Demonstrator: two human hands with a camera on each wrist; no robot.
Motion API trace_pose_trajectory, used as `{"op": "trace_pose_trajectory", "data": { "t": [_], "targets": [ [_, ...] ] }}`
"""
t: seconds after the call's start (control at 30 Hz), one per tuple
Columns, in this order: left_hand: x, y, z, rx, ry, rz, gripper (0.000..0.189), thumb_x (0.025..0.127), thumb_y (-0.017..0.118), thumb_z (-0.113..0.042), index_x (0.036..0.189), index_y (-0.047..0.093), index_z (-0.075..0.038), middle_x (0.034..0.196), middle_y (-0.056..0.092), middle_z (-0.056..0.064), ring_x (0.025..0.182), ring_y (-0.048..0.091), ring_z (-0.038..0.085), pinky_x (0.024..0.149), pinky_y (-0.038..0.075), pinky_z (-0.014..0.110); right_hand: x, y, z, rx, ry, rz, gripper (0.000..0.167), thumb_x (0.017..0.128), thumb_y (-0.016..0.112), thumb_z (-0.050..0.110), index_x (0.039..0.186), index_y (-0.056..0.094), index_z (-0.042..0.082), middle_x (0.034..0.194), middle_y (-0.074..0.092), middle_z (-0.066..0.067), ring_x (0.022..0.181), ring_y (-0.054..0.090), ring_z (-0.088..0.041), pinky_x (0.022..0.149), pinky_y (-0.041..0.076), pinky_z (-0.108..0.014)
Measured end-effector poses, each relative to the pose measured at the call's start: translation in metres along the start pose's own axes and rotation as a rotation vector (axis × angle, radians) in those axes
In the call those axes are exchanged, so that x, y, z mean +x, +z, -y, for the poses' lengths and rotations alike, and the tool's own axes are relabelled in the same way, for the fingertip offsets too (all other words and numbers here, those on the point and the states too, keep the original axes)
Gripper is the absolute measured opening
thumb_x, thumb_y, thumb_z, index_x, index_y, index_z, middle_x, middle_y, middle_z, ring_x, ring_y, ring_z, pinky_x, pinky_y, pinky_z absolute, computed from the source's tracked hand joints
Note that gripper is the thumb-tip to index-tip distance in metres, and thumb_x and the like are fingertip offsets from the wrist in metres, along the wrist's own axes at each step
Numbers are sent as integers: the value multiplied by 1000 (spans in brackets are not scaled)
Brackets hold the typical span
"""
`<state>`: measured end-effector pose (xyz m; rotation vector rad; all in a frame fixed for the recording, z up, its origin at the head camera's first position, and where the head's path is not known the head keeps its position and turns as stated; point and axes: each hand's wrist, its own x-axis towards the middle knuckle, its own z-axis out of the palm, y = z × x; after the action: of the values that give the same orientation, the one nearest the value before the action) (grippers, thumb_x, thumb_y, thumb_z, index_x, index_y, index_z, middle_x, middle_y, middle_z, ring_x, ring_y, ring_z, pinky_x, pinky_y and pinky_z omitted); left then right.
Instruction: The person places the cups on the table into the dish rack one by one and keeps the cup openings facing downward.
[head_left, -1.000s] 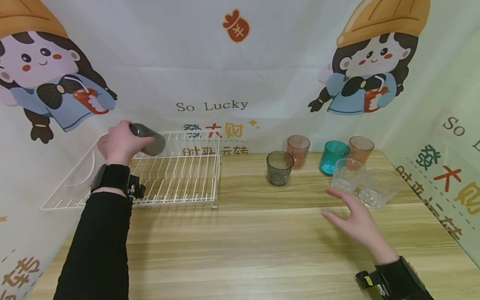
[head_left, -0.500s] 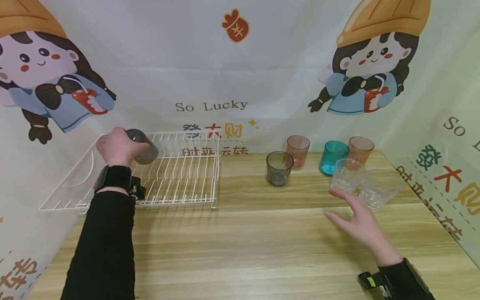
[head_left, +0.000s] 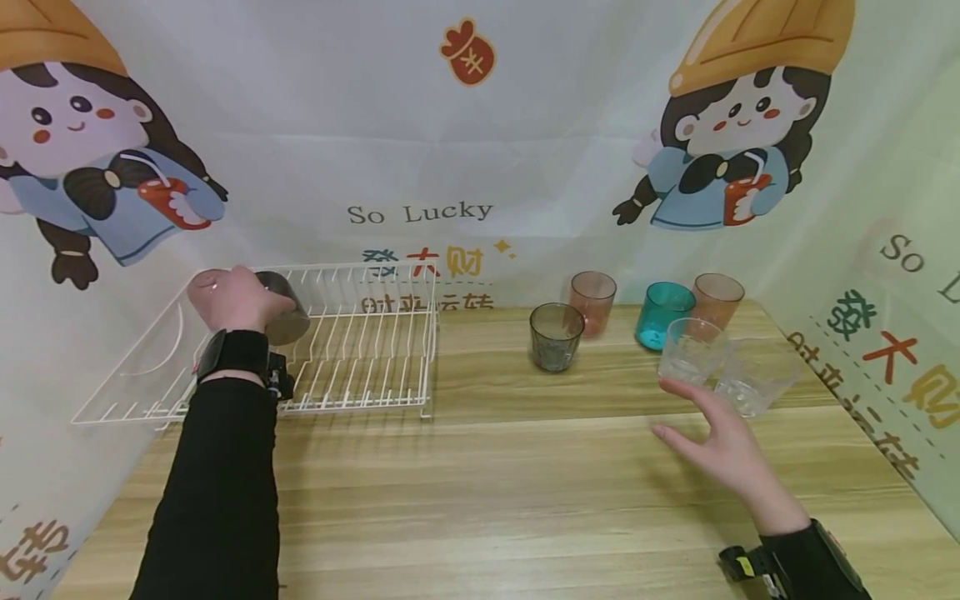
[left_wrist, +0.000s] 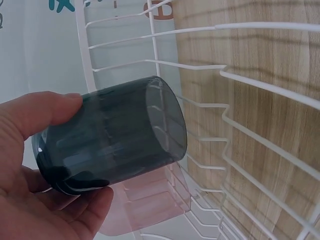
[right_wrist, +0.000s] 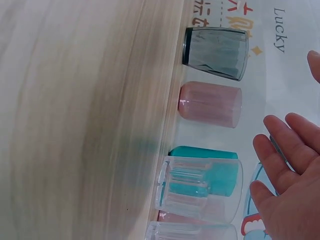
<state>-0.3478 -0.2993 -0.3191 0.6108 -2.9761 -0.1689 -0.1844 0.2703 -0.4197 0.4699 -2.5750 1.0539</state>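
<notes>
We see the smoke-grey tumbler [left_wrist: 112,135] in the left of the frame, tipped over the white wire rack [head_left: 390,406], with the pink cup [left_wrist: 155,197] just below it in the left wrist view; whether it touches the wires we can't be sure. It looks stiff, smooth and fairly light, so we would expect it to slip if wet and perhaps chip if it is glass. We judge the thick base end the best place to take hold, leaving the rim free.

There the left hand [head_left: 238,300] has it, thumb on one side and curled fingers [left_wrist: 97,210] on the other, pinching the base. The left forearm rises from the lower left of the frame, wrist above the rack. At lower right, the right hand [head_left: 723,446] hangs over the bench [head_left: 480,500], thumb and forefinger spread, holding nothing, near the clear glasses [head_left: 693,354].
</notes>
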Motion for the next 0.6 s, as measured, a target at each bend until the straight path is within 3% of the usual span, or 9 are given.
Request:
{"op": "trace_pose_trajectory", "data": {
  "t": [0.23, 0.6],
  "targets": [
    [-1, 4, 3, -67, 26, -14, 62, 83, 70, -45, 99, 62, 15, 106, 64, 29, 117, 40, 46, 106, 22, 60, -2, 1, -1, 17, 12, 6, 58, 84, 78, 8, 136, 54, -3, 135, 58, -26, 125, 51, -45, 102, 38, -65],
    [2, 8, 0, 15, 34, -2, 60, 82, 69, -50, 95, 66, 9, 99, 66, 25, 106, 43, 41, 101, 24, 58, -2, 0, -2, 10, 17, 6, 58, 84, 78, 8, 135, 54, -3, 134, 58, -27, 124, 51, -46, 102, 38, -66]
  ]
}}
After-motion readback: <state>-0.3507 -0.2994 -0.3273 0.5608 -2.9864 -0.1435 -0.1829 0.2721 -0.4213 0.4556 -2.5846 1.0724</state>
